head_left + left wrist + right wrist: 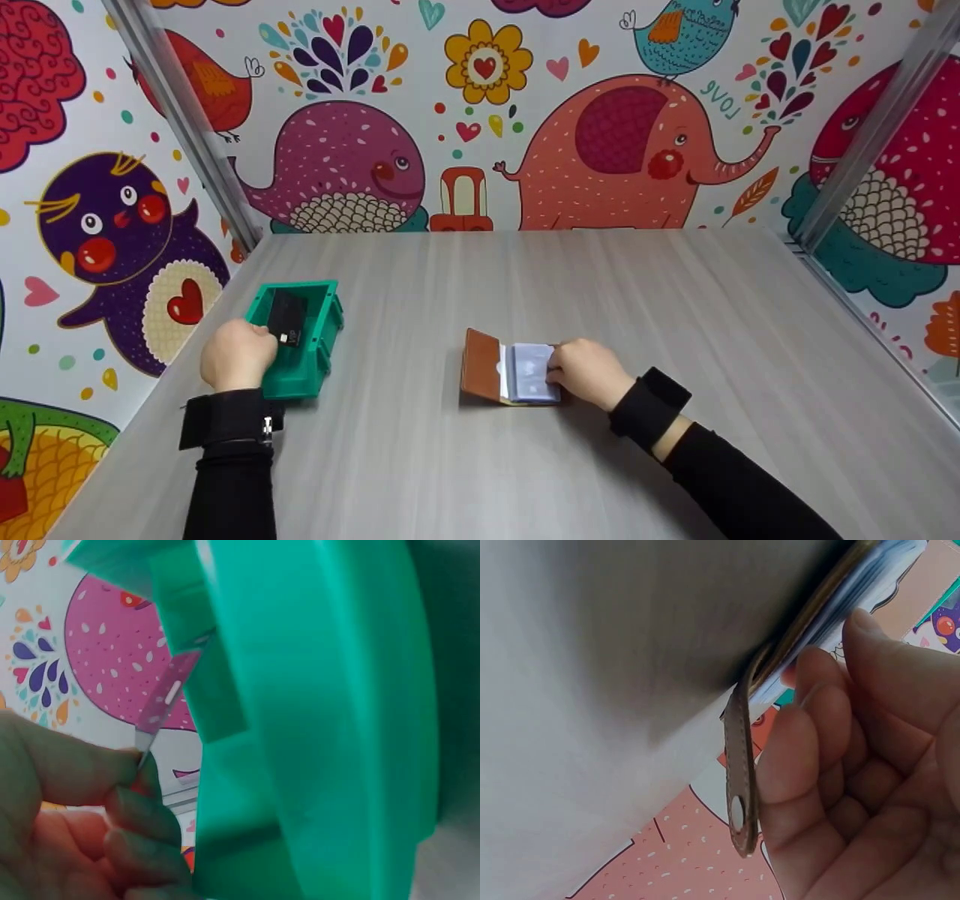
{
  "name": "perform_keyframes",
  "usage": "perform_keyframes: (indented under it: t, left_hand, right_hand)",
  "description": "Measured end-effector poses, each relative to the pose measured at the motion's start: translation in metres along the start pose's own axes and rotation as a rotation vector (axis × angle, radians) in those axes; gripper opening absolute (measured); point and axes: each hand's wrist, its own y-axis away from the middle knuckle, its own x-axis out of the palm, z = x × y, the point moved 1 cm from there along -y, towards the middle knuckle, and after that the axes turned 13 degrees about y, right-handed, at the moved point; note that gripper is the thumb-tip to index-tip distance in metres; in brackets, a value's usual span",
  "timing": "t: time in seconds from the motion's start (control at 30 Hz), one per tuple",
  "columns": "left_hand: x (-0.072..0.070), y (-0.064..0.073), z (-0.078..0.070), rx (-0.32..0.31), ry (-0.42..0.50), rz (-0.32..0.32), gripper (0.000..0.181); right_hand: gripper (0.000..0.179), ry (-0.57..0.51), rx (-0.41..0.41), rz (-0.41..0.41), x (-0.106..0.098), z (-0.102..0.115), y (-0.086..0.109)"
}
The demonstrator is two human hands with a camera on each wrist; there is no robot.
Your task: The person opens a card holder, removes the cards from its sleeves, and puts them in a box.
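Observation:
My left hand (236,354) pinches a thin black card (287,316) by its edge, between thumb and fingers. The card is tilted over the green plastic bin (328,322); in the left wrist view its glossy face (163,699) reflects the pink wall print. On the table a brown leather card holder (480,365) lies open, its left cover raised. My right hand (592,373) pinches the right edge of its clear plastic sleeves (531,371). A strap with a snap button (739,772) hangs from the holder beside the right fingers. The fingertips' far side is hidden.
The bin stands at the left of the grey wood-grain table (420,457), apart from the card holder. Printed walls with cartoon animals close off the back and sides, with metal posts (191,127) at the corners.

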Motion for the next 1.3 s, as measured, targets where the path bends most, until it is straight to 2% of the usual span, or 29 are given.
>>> perform_keyframes:
  t: [0.2, 0.43, 0.87, 1.3]
  left_hand:
    - [0.006, 0.003, -0.004, 0.031, -0.021, -0.016, 0.034]
    - [0.012, 0.004, -0.004, 0.034, -0.045, -0.03, 0.029]
    - [0.018, 0.004, -0.003, 0.063, -0.079, -0.026, 0.023]
    - [0.02, 0.004, -0.001, 0.092, -0.11, -0.091, 0.031]
  right_hand:
    - [0.019, -0.003, -0.013, -0.017, 0.001, 0.0, 0.001]
    - [0.017, -0.002, -0.01, -0.007, 0.001, 0.0, 0.001]
    - [0.018, -0.009, -0.003, -0.001, 0.0, 0.0, 0.0]
    - [0.017, -0.017, 0.015, -0.001, -0.001, 0.001, 0.0]
